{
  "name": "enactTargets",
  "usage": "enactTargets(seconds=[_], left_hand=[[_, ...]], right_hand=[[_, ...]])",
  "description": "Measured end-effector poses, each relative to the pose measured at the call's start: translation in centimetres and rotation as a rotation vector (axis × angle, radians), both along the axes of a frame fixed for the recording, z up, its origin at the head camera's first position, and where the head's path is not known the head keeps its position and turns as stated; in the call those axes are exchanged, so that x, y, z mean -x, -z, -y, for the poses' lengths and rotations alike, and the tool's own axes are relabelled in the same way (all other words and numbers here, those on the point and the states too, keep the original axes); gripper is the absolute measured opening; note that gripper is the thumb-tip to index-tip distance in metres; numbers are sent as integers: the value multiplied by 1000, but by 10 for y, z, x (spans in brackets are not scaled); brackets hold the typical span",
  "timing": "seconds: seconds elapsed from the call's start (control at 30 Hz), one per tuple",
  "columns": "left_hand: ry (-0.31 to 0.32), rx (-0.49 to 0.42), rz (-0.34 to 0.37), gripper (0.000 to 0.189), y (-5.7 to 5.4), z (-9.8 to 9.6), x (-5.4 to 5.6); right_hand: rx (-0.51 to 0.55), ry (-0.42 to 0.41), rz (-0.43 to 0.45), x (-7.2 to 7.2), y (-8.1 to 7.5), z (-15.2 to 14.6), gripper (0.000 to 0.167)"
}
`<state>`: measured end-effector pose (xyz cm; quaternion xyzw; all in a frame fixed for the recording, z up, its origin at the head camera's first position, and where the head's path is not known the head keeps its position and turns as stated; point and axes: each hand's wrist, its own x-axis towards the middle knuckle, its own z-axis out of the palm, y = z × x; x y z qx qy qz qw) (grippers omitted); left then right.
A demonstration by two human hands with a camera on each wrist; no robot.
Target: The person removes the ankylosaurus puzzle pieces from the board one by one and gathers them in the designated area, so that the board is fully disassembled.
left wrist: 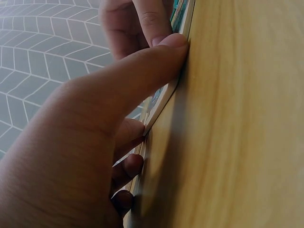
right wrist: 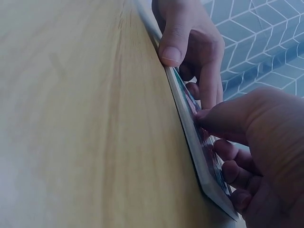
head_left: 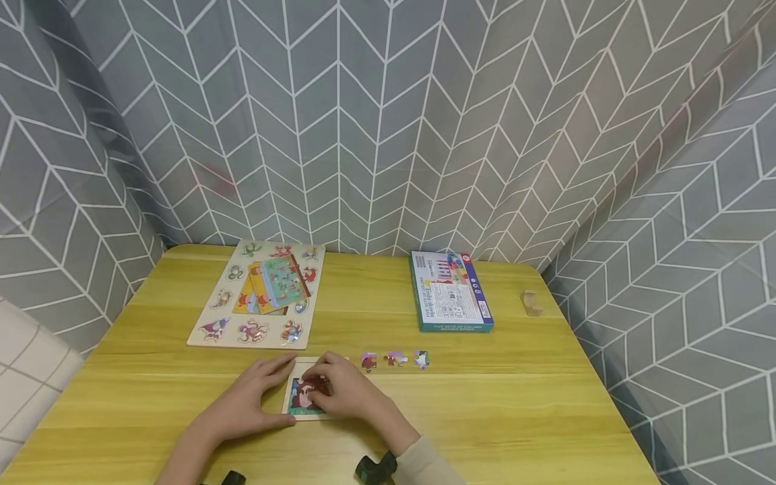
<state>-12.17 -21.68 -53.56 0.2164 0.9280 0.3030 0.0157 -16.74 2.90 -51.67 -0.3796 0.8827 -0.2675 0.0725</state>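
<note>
A small jigsaw tray with a pale wooden rim lies near the table's front, a brown and pink picture inside it. My left hand grips the tray at its left side, thumb at the near corner and fingers at the far one. Over the picture my right hand bends, its thumb and fingers pinching a brown puzzle piece at the picture's surface. In the right wrist view those fingertips touch the picture; the hand hides the tray's right part. Three loose puzzle pieces lie right of the tray.
A large board with sea-animal pictures lies at the back left, colourful cards on top. A teal-edged box lies at the back. Farther right is a small wooden block. A patterned curtain hangs behind the table.
</note>
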Motion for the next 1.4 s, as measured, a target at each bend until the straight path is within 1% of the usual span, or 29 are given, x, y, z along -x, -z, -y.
enactTargets(seconds=[0.3,0.63,0.77,0.97,1.1,1.23,1.3,1.4], left_hand=[[-1,-10,-3,102,-1,0,1],[3,-5,8,101,-1,0,1],[2,3,-2,101,0,0,0],[0,13,-25,100,0,-1,-1],[1,12,-25,100,-1,0,-2],[-4,10,-8,100,-1,0,-2],[-6,9,-1,100,-1,0,-1],[-9,12,-2,100,-1,-1,-1]], right_hand=[[19,-15,-11,1,-1,1,25],[20,-31,3,1,-3,2,27],[16,-29,10,1,-3,2,26],[15,-16,-3,0,-3,3,25],[42,-7,-3,-1,-3,3,24],[100,16,13,-3,-6,-2,25],[137,41,15,-4,-8,-9,25],[191,104,22,-5,-11,-24,25]])
